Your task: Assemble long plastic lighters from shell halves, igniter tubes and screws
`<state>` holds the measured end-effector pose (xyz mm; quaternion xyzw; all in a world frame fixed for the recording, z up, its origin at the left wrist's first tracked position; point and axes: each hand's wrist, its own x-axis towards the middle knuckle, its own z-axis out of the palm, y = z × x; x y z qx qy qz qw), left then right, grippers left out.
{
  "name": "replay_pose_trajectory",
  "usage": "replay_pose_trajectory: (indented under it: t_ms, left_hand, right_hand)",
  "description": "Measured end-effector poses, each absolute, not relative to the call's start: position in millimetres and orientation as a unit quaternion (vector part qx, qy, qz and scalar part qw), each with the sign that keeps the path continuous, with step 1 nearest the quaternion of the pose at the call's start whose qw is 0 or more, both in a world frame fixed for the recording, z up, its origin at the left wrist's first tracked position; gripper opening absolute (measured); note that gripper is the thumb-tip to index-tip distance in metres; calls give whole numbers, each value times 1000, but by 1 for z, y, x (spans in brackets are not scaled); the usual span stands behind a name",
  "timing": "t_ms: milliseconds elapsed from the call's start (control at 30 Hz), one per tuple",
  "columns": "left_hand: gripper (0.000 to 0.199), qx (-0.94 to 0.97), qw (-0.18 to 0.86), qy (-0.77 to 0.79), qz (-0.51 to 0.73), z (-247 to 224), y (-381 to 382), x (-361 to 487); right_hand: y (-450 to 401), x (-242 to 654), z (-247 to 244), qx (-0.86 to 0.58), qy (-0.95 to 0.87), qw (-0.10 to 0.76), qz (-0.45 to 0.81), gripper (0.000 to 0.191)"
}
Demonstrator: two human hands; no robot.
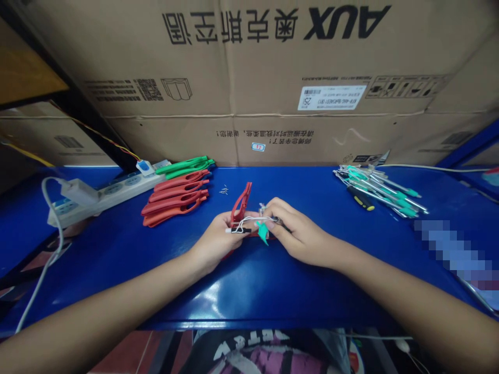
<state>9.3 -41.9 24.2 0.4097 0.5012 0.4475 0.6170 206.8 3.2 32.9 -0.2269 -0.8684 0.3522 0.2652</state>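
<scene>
Over the middle of the blue table, my left hand [212, 240] is closed on a red plastic handle shell [242, 201], part of which stands upright above the fingers. Thin white wires [255, 218] run from there to my right hand [298, 226], whose thumb and fingers pinch the wires near a small dark part. A black sleeve [240, 230] with a white end lies across the left fingers. Between both hands hangs a green tab [262, 233]. The fingers hide much of the shell's lower part.
Left of the hands lie several red handle shells [173, 201] and green ones [185, 167], beside a white power strip [113, 192]. Tiny screws [223, 190] lie behind. At right are metal rods with green tabs [384, 189] and a screwdriver [361, 199]. A cardboard box [253, 104] backs the table.
</scene>
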Motion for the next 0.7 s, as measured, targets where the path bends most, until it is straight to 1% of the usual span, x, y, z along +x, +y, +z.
replay_pose_trajectory:
  t_ms: [100, 233, 300, 367, 467, 533, 567, 633, 700]
  left_hand:
    - [49, 425, 603, 498, 456, 23, -40, 8]
    - [36, 477, 563, 487, 467, 22, -38, 7]
    - [33, 516, 532, 493, 456, 22, -35, 5]
    - [32, 567, 476, 514, 433, 22, -33, 1]
    - [33, 680, 320, 533, 390, 23, -29, -11]
    - [42, 749, 220, 514, 355, 24, -27, -19]
    - [48, 773, 189, 503, 336, 24, -27, -22]
    - [54, 800, 163, 490, 305, 24, -26, -26]
    - [54, 814, 157, 485, 278, 23, -26, -28]
  right_hand:
    - [3, 207, 36, -210, -870, 261, 361, 18]
    - [-2, 206, 41, -198, -876, 231, 373, 22]
    - [-1, 207, 44, -184, -882, 217, 374, 21]
    - [7, 212, 48, -194, -886, 233, 351, 21]
    - [36, 236, 57, -298, -863, 322, 252, 21]
    - [62, 262, 62, -396, -838, 353, 130, 19]
    - [76, 277, 63, -450, -824, 338, 64, 18]
    - [99, 308, 62, -579, -762, 286, -37, 22]
    - [116, 336, 56, -683, -691, 224, -73, 27]
